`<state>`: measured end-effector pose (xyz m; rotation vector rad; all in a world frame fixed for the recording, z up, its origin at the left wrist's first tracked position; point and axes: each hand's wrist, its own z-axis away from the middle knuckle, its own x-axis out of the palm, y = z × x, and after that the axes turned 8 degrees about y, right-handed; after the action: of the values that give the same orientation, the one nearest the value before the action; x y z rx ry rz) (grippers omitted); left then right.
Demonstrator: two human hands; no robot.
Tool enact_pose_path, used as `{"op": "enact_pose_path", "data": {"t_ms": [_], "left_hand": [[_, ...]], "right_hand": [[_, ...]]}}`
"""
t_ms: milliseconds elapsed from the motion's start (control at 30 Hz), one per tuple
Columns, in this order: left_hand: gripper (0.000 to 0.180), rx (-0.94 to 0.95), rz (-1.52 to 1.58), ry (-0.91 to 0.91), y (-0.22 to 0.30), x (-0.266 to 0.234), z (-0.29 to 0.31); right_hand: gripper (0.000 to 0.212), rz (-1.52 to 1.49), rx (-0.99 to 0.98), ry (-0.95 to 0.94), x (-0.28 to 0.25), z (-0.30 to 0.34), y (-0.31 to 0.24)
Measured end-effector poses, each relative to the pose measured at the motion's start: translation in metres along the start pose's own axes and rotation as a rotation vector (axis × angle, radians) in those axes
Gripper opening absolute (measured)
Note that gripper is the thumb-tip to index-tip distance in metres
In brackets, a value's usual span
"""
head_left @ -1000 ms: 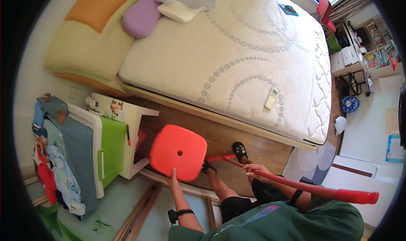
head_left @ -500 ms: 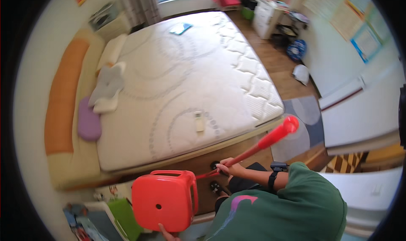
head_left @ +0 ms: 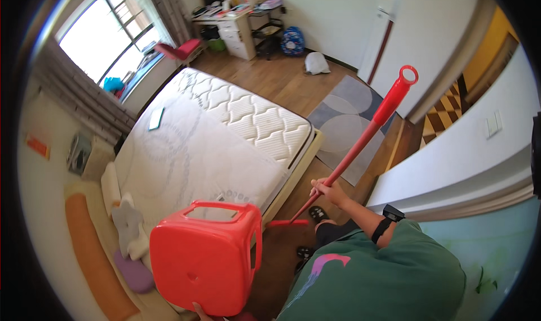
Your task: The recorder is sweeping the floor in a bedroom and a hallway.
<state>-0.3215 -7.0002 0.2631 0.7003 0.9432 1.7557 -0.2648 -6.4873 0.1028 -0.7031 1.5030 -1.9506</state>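
**Here: stool lifted in one hand, red pole in the other**

Low in the frame, left of centre, a red plastic stool (head_left: 205, 259) is held up off the floor, tilted so its seat faces the camera and its hollow underside points toward the bed (head_left: 214, 146). The left hand (head_left: 202, 311) shows only as a few fingertips at the stool's bottom edge, right at the lower rim of the picture; it seems to be gripping the stool there, though the grip itself is mostly cut off.

The right hand (head_left: 329, 191), just right of centre, is closed around a long red pole (head_left: 366, 132). The pole slants from a ring-shaped end in the upper right of the frame down through the fist to the wooden floor (head_left: 276, 84), where a short red crosspiece lies beside the bed's corner. A dark watch (head_left: 389, 215) sits on that wrist, and a green shirt (head_left: 383, 276) fills the lower right.

The two hands are well apart. The bare quilted mattress covers the left middle of the frame, with pillows (head_left: 127, 231) at its lower-left end. A grey rug (head_left: 349, 124) lies on the floor beyond the bed, and a cluttered white tabletop (head_left: 236, 16) stands at the top near the window (head_left: 107, 33).
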Motion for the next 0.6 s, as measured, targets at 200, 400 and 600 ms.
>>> {"op": "enact_pose_path", "data": {"t_ms": [200, 400, 600], "left_hand": [[0.08, 0.018, -0.039, -0.279, 0.041, 0.173, 0.004], [0.071, 0.078, 0.077, -0.611, 0.036, 0.391, 0.006], [0.068, 0.006, 0.087, -0.838, 0.007, 0.602, 0.014]], "right_hand": [[0.04, 0.013, 0.013, 0.235, -0.115, -0.024, -0.031], [0.039, -0.102, -0.042, 0.441, -0.234, -0.074, -0.055], [0.033, -0.224, -0.033, 0.611, -0.328, -0.108, -0.062]]}}
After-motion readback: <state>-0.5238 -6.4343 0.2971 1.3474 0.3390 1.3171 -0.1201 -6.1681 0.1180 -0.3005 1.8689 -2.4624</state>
